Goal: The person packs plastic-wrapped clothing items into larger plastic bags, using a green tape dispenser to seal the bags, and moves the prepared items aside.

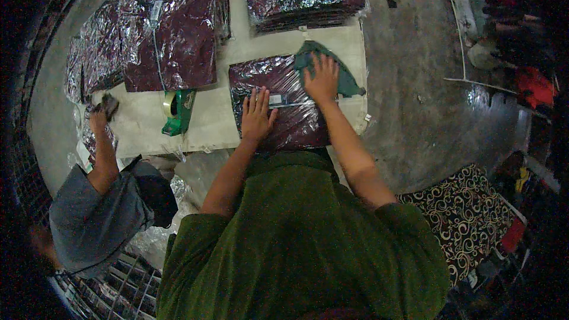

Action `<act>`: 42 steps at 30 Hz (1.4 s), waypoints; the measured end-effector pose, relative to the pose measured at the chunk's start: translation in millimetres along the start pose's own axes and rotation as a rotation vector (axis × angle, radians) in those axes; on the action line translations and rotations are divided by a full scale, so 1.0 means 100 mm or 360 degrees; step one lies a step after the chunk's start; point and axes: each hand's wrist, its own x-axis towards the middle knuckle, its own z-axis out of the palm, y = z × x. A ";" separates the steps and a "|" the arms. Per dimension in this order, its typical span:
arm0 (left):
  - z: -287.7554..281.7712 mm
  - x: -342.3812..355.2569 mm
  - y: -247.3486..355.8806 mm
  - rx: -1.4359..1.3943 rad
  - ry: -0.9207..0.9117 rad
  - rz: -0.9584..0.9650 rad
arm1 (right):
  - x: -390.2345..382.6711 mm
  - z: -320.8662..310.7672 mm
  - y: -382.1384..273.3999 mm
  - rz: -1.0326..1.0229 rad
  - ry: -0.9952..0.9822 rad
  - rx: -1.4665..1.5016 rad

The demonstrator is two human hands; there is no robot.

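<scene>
A folded maroon garment in a clear plastic bag (296, 121) lies flat on the pale table (207, 124) in front of me. My left hand (258, 115) rests on its left part with the fingers stretched out, beside a small printed label (277, 100). Over the upper right corner of the bag, my right hand (323, 80) presses down on a green cloth (349, 77), fingers spread. The cloth lies partly on the bag and partly past its edge on the table. What is under my right palm is hidden.
Stacks of bagged maroon garments stand at the far left (184, 29) and far middle (305, 0). A green tape dispenser (181, 112) sits near the front edge. To the left, a co-worker in grey (101, 219) reaches over the table with a dark cloth. Patterned fabric (468, 219) lies at right.
</scene>
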 end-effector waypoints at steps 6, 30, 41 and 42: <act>0.01 0.00 0.00 -0.0037 0.0085 -0.0020 | 0.32 -0.38 0.50 0.0403 0.0061 0.0663; -0.19 -0.57 -0.12 -0.0384 -0.0238 -0.0549 | -0.51 0.01 -1.70 -0.1036 -0.0596 0.0001; 0.03 -0.48 -0.08 -0.0228 0.0062 -0.0560 | 0.22 0.14 -1.56 -0.0859 -0.0481 0.0165; 0.07 -0.48 -0.08 -0.0194 0.0069 -0.0548 | -0.02 0.14 -1.35 -0.0999 -0.0327 0.0136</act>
